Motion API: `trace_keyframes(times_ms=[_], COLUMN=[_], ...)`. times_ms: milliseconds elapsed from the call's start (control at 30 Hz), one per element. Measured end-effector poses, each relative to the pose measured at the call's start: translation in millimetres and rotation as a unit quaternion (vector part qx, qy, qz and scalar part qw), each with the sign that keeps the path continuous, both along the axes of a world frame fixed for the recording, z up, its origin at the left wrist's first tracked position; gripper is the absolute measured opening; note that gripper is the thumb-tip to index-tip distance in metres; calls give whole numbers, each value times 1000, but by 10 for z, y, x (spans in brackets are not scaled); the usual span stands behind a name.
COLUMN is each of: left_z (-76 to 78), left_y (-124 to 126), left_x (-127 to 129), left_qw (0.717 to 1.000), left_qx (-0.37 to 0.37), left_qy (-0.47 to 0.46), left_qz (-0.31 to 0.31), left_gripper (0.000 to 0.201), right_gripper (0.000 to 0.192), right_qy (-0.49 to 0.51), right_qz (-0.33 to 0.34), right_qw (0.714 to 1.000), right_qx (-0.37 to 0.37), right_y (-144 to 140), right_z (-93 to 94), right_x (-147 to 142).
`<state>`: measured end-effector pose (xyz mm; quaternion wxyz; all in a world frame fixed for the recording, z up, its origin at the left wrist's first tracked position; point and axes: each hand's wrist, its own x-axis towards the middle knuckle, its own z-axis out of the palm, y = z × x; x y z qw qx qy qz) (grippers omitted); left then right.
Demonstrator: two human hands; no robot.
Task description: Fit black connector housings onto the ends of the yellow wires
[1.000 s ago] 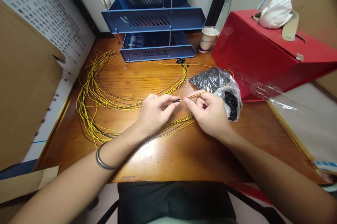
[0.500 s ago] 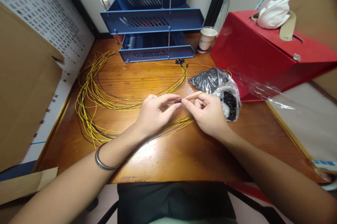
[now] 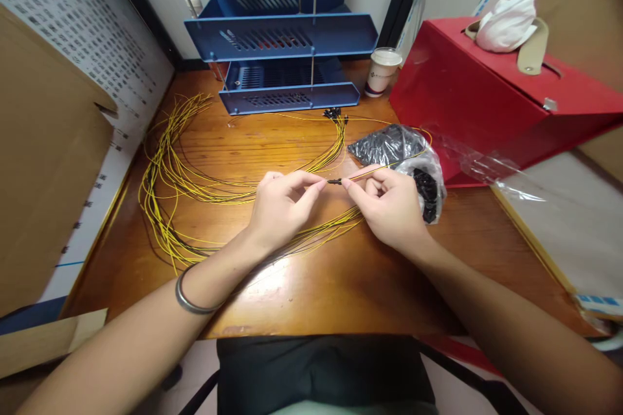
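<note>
— Just left of the bag (image 3: 406, 162), what are you holding?
— My right hand (image 3: 389, 207) pinches a yellow wire (image 3: 370, 173) near its black tip (image 3: 333, 180); my left hand (image 3: 282, 204) has its fingertips closed just beside that tip.

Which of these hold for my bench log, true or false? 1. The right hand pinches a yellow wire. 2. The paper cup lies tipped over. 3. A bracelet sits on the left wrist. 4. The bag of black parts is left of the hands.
1. True: the right hand pinches a yellow wire near its black tip.
2. False: the paper cup stands upright beside the red box.
3. True: a bracelet rings the wrist of the left hand.
4. False: the bag of black parts lies right of both hands.
</note>
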<state>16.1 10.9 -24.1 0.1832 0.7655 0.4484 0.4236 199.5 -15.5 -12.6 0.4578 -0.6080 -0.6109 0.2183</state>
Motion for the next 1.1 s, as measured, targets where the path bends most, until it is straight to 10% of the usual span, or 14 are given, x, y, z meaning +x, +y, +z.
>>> trace_keyframes(times_ms=[667, 1100], left_z=[17, 33], left_y=[13, 32], left_x=[-12, -28], left_qw=[1000, 996], left_qx=[-8, -83], left_qy=[23, 16], left_qz=[14, -7], left_gripper=[15, 29], right_gripper=[19, 33], right_qy=[-10, 6], right_qz=[-14, -30], right_qw=[1000, 1000], right_qx=[-16, -6], right_y=[21, 42], right_z=[23, 20], right_x=[11, 57])
